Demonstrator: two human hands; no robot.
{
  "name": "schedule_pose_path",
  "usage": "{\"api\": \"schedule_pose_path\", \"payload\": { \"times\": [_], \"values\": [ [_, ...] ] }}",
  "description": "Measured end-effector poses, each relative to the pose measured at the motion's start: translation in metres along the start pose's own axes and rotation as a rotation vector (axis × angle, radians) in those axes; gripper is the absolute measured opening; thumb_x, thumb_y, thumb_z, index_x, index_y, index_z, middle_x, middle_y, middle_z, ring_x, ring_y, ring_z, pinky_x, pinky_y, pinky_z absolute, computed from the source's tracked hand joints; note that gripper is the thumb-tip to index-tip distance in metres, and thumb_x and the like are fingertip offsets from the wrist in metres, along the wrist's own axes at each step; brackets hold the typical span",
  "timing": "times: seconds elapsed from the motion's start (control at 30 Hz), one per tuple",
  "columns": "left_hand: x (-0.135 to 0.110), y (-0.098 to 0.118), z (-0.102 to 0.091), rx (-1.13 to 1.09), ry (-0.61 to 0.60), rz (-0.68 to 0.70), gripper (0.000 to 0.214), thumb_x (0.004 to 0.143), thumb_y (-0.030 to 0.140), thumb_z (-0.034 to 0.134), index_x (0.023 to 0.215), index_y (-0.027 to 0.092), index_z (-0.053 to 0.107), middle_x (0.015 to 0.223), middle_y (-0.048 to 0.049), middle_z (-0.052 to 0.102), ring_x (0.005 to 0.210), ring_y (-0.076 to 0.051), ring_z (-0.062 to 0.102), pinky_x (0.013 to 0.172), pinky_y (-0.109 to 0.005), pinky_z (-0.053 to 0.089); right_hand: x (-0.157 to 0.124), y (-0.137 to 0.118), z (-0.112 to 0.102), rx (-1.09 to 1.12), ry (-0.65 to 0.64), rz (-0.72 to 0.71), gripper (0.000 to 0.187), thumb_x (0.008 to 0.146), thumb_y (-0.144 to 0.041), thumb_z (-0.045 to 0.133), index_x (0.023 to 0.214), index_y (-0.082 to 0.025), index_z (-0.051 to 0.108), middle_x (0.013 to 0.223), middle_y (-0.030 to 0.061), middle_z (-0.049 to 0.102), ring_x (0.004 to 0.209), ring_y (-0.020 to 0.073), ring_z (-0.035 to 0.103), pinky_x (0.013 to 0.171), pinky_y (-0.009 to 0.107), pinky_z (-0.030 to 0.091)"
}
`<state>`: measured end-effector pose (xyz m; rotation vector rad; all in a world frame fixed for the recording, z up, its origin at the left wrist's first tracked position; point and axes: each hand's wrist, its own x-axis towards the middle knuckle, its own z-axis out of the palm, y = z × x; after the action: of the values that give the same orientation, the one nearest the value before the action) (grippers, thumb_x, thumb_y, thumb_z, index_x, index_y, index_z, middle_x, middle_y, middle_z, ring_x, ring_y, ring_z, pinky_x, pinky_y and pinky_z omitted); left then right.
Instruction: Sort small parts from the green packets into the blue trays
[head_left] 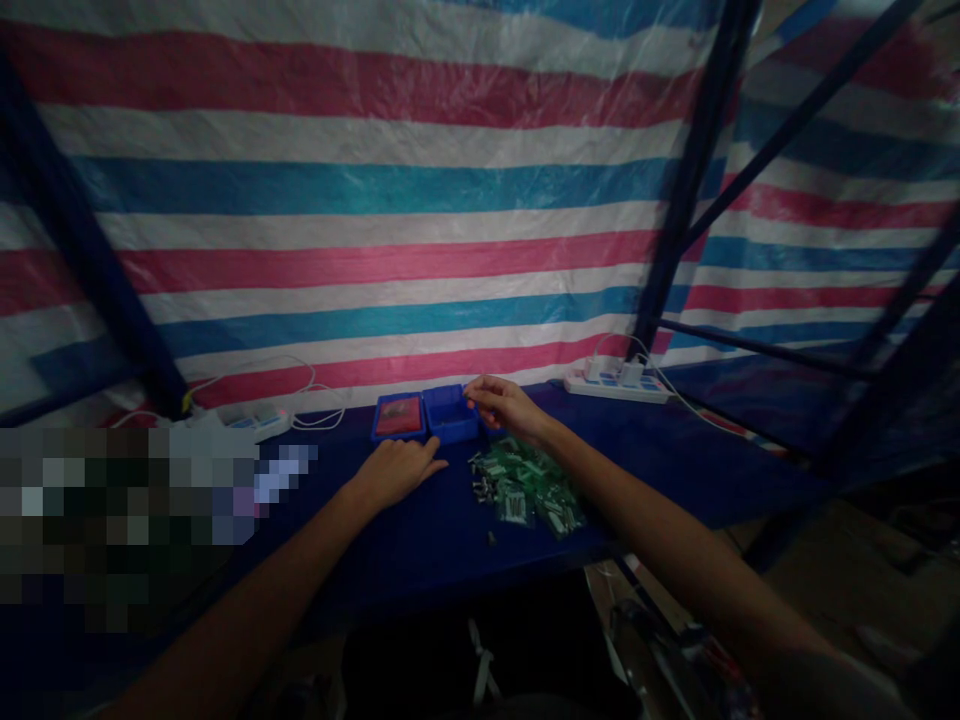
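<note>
My right hand is above the right edge of a blue bin. Its thumb and fingertips are pinched together on something small and dark that I cannot make out. My left hand rests at the front of the bins, thumb and a finger spread apart, with nothing seen in it. Beside that bin stands another blue bin with a red piece in it. Below my right hand lies a heap of small clear-green plastic bags with metal parts inside. Loose screws lie along the heap's left side.
White power strips stand at the back right and back left, with white cables. One small part lies near the table's front edge. Blue metal posts frame a striped plastic sheet. The left side is pixelated.
</note>
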<state>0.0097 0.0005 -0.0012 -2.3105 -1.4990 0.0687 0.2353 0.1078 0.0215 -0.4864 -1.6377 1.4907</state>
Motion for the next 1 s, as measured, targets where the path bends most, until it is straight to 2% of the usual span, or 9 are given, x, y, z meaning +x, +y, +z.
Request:
{"api": "schedule_pose_path", "payload": {
  "times": [0.2, 0.47, 0.57, 0.7, 0.83, 0.9, 1.0],
  "values": [
    [0.0014, -0.0014, 0.0024, -0.022, -0.014, -0.007, 0.036, 0.11, 0.049, 0.039, 0.124, 0.02, 0.055, 0.097, -0.0114, 0.076, 0.087, -0.028, 0.076, 0.076, -0.033, 0.055, 0.001, 0.0024, -0.0025, -0.011, -0.016, -0.002, 0.035, 0.079, -0.041, 0.084, 0.101, -0.02, 0.065, 0.092, 0.0021, 0.072, 0.048, 0.0058, 0.047, 0.04, 0.019, 0.035],
    [0.0007, -0.0011, -0.0007, -0.092, 0.007, 0.036, 0.029, 0.11, 0.042, 0.042, 0.121, 0.019, 0.057, 0.107, -0.012, 0.073, 0.091, -0.028, 0.075, 0.076, -0.035, 0.056, 0.0, 0.0029, -0.002, -0.034, 0.001, -0.005, 0.029, 0.084, -0.044, 0.08, 0.097, -0.021, 0.068, 0.089, 0.0031, 0.069, 0.05, 0.0063, 0.045, 0.041, 0.02, 0.034],
    [0.0005, -0.0006, -0.0014, -0.11, 0.003, 0.025, 0.031, 0.11, 0.043, 0.042, 0.119, 0.018, 0.057, 0.108, -0.0128, 0.072, 0.093, -0.029, 0.074, 0.077, -0.035, 0.056, -0.0001, 0.0022, -0.0005, -0.03, 0.007, -0.003, 0.032, 0.085, -0.049, 0.079, 0.088, -0.019, 0.066, 0.078, 0.0008, 0.063, 0.049, 0.0064, 0.044, 0.041, 0.019, 0.032],
    [0.0001, 0.0001, -0.0015, -0.119, -0.006, 0.01, 0.031, 0.11, 0.043, 0.041, 0.119, 0.018, 0.058, 0.109, -0.0129, 0.073, 0.094, -0.029, 0.074, 0.078, -0.036, 0.056, -0.0006, 0.0006, 0.0004, -0.053, 0.001, 0.045, 0.048, 0.087, -0.061, 0.071, 0.071, -0.019, 0.057, 0.054, -0.0054, 0.044, 0.042, 0.0065, 0.034, 0.038, 0.02, 0.025],
    [-0.0002, 0.001, -0.0023, -0.104, -0.026, -0.005, 0.032, 0.11, 0.044, 0.04, 0.119, 0.018, 0.058, 0.108, -0.0131, 0.074, 0.095, -0.03, 0.074, 0.08, -0.037, 0.056, -0.0014, -0.0004, 0.0003, -0.063, -0.014, 0.073, 0.059, 0.09, -0.067, 0.064, 0.061, -0.02, 0.046, 0.047, -0.0076, 0.033, 0.039, 0.0059, 0.026, 0.037, 0.02, 0.017],
    [-0.0003, 0.0014, -0.0032, -0.095, -0.033, -0.003, 0.033, 0.11, 0.044, 0.04, 0.119, 0.018, 0.059, 0.107, -0.0134, 0.074, 0.094, -0.03, 0.075, 0.079, -0.037, 0.056, -0.0012, 0.0002, 0.0003, -0.064, -0.006, 0.054, 0.056, 0.089, -0.066, 0.066, 0.064, -0.02, 0.049, 0.05, -0.0074, 0.037, 0.04, 0.0056, 0.027, 0.037, 0.02, 0.019],
    [-0.0006, 0.0019, -0.005, -0.091, -0.031, 0.0, 0.032, 0.11, 0.043, 0.04, 0.12, 0.019, 0.059, 0.104, -0.0134, 0.075, 0.093, -0.031, 0.075, 0.078, -0.038, 0.056, -0.0001, 0.0019, 0.0007, -0.1, 0.028, -0.025, 0.046, 0.085, -0.062, 0.073, 0.081, -0.019, 0.058, 0.066, -0.0042, 0.056, 0.042, 0.0053, 0.038, 0.038, 0.019, 0.029]
  ]
}}
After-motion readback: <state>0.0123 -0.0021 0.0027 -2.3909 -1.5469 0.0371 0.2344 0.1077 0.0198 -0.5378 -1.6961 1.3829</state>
